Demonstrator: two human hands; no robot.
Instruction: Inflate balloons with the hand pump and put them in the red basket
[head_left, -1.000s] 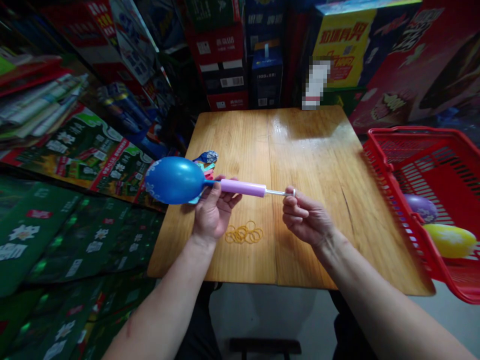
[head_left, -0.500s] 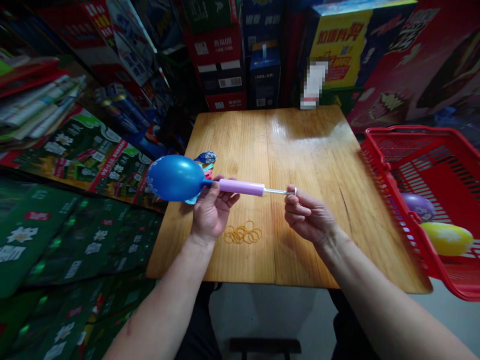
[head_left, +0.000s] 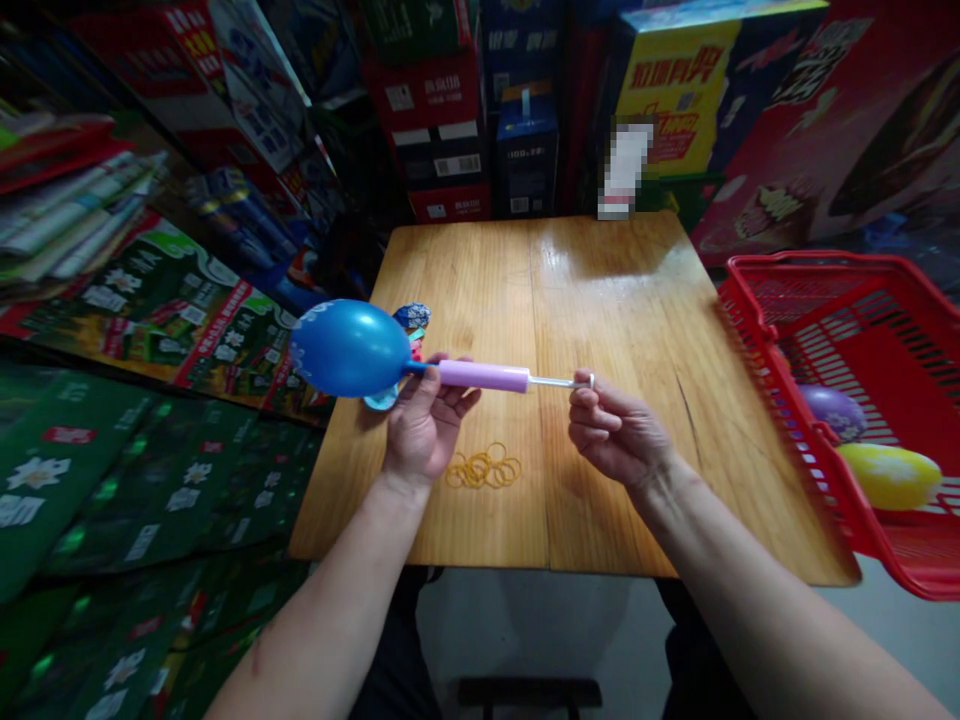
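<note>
A blue balloon (head_left: 351,347), partly inflated and printed with white flowers, sits on the nozzle end of a purple balloon pump (head_left: 484,376). My left hand (head_left: 427,420) is closed around the balloon's neck and the pump's front end. The pump's white rod is drawn out to the right, and my right hand (head_left: 615,425) pinches its end handle. Under the pump, on the table, lies a small heap of yellow rubber bands (head_left: 484,468). Several uninflated balloons (head_left: 412,317) lie behind my left hand, partly hidden by the blue balloon.
The wooden table (head_left: 615,300) spans the middle. At its right edge stands a red basket (head_left: 780,400) holding a purple balloon (head_left: 834,412) and a yellow balloon (head_left: 891,476). Green cartons (head_left: 150,480) crowd the left side; stacked boxes (head_left: 435,110) line the back.
The blue balloon has tipped slightly upward and looks a little larger. Both hands keep their hold, and the pump rod stays drawn out.
</note>
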